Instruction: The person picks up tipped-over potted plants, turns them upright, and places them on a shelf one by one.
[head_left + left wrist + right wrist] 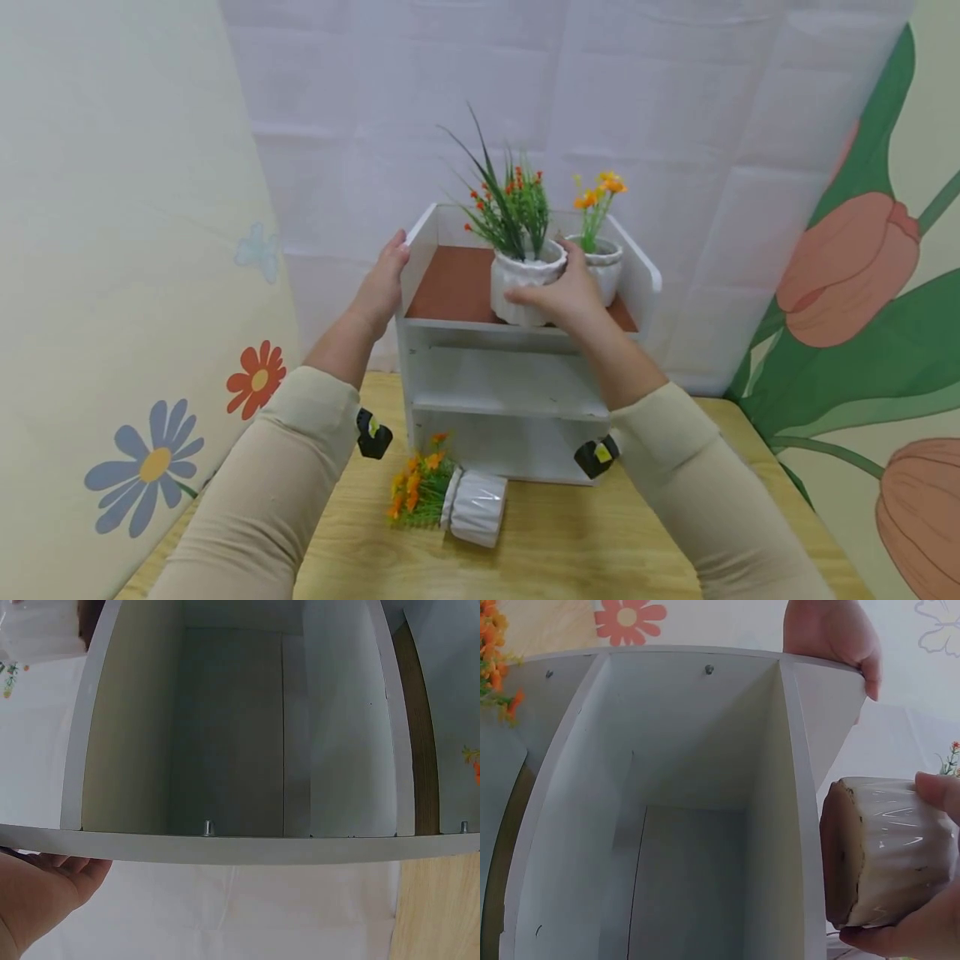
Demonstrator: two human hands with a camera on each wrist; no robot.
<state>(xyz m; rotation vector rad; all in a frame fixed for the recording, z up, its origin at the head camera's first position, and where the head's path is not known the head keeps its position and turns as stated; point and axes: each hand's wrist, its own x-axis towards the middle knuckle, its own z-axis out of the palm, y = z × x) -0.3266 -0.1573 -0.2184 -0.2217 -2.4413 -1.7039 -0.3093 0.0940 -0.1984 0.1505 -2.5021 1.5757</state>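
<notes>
Pale cloth [330,75] is hanging behind a white shelf unit [510,410]. At its top front edge, the right hand [572,292] is gripping a red-flowered white pot [513,273]; the right-wrist view is showing the brown base [841,859] that the head view is hiding. The left hand [380,287] is resting extended fingers on the side panel [422,254]. Below, a toppled orange-flowered pot [478,508] is lying on the wooden table [577,550].

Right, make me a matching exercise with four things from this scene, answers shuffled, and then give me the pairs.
Things:
1. Red-flowered pot
2. Left grip
3. Tipped pot
4. Top board

Places, colours:
A. On the table
B. Reddish-brown
C. In the right grip
D. Against the side of the rack

Pairs: 1-C, 2-D, 3-A, 4-B.
</notes>
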